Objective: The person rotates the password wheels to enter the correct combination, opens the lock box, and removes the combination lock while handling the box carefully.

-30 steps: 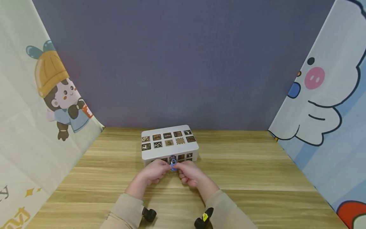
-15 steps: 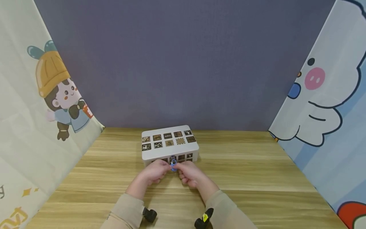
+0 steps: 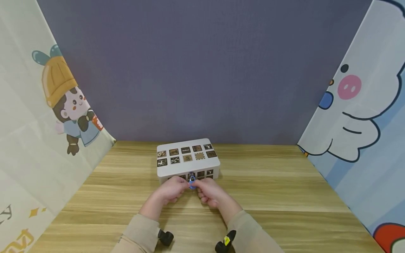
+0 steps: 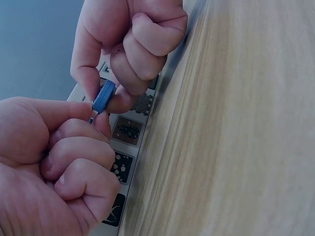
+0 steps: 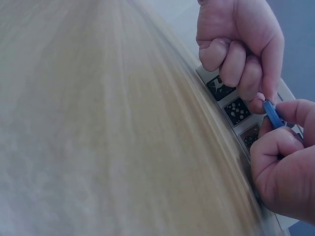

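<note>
A small blue padlock (image 3: 192,184) with a silver shackle hangs at the front latch of a white tin box (image 3: 180,171). The box lid is down and printed with dark and brown square pictures. My left hand (image 3: 173,188) pinches the padlock's left side between thumb and index finger, the other fingers curled in. From the right, my right hand (image 3: 211,191) pinches its opposite edge the same way. In the left wrist view the padlock (image 4: 103,97) shows edge-on between both hands, a small silver metal piece (image 4: 93,116) at the left fingertips. The fingers partly hide it.
The box stands on a wood-grain table (image 3: 269,182), near a dark grey-blue back panel (image 3: 202,70). Cartoon-printed cloths flank it, a left cloth (image 3: 25,140) and a right cloth (image 3: 357,133). Black wrist cameras sit at both sleeves.
Both hands keep their pinch on the padlock, and the box stays in place. The head view shifts only very slightly.
</note>
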### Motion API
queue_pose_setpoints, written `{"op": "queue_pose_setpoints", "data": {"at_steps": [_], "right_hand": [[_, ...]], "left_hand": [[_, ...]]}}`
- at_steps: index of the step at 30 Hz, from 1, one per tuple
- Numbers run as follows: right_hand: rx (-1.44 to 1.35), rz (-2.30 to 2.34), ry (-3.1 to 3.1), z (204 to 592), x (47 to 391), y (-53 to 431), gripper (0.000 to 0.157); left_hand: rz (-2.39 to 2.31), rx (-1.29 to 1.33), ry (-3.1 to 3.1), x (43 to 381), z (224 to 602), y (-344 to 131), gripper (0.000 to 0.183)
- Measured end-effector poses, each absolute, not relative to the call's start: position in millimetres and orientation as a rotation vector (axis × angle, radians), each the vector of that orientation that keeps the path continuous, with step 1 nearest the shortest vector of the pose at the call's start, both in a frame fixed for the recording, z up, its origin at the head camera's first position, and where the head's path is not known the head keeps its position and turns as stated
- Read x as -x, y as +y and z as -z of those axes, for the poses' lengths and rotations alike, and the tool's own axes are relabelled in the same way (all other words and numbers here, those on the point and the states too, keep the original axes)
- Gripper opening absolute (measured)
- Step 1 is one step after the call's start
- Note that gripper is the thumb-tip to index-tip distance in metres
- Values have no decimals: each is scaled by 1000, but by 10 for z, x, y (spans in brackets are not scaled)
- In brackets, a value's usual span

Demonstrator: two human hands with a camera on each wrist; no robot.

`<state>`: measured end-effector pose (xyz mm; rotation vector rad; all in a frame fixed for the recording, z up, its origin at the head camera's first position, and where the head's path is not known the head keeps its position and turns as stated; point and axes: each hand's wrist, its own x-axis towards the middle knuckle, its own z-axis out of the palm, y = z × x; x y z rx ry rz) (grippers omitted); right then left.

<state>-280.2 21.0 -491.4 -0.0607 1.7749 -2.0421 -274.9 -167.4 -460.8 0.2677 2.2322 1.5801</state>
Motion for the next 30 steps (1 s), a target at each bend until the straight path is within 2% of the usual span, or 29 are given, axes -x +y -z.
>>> {"op": "queue_pose_setpoints", "data": {"at_steps": [30], "right_hand": [[42,2012,1805,4927,2813,202,19]], "left_hand": [[-1583,-270,2229,2769,4630,-1683,26]]}}
